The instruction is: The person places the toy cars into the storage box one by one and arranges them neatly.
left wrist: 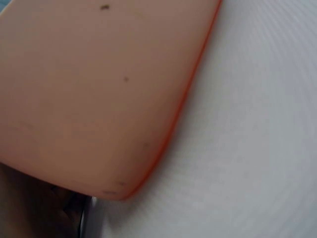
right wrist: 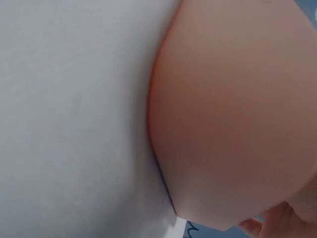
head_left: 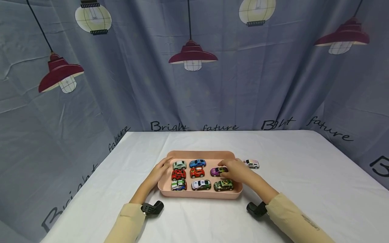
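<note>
Grip, left to right: left hand (head_left: 158, 170) rests flat on the pink tray's (head_left: 200, 195) left rim, right hand (head_left: 235, 169) pinches the purple toy car (head_left: 216, 171) inside; a slip could knock neighbouring cars askew.

Pink tray (head_left: 202, 154) on a white surface (head_left: 304, 175). Inside it: mint green car (head_left: 179, 165) and blue car (head_left: 197, 163) at the back, two red ones mid-row, a purple car (head_left: 216, 171), and a camo green car (head_left: 223, 185) up front. White car (head_left: 251, 164) sits just outside the tray.
</note>
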`<state>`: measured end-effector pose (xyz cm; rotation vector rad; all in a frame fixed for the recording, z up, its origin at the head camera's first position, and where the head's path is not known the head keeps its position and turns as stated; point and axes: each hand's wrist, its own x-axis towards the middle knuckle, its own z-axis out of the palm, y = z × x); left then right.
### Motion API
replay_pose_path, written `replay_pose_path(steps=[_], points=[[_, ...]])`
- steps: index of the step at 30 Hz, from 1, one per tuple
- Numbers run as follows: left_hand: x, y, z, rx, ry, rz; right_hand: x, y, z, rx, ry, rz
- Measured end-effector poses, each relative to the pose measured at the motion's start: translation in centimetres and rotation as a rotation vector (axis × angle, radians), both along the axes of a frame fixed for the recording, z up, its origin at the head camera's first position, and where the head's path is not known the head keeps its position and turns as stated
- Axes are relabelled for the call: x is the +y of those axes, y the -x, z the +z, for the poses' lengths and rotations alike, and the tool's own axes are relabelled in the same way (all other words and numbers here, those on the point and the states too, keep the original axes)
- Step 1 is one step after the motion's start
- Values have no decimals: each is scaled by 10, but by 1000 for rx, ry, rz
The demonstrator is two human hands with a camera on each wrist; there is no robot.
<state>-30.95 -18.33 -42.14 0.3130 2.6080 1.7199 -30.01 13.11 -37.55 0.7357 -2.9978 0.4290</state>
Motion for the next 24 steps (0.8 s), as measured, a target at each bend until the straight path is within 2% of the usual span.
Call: replay_pose_path(steps=[6,12,13,17,20,24], points=[[2,2,1,15,24,13,12,-7,9,30,85,-24],[2,3,0,18,30,13,38,-7,12,133,100,-30],[2,3,0,21,34,12,43,-6,12,141,99,-34],[6,-11,17,1,32,2,63,-1,11,135,100,-69],[7,-15,22,-16,25,0,78,5,9,137,101,-106],[6,-18,22,-13,4,-20,94,13,3,105,91,-136]])
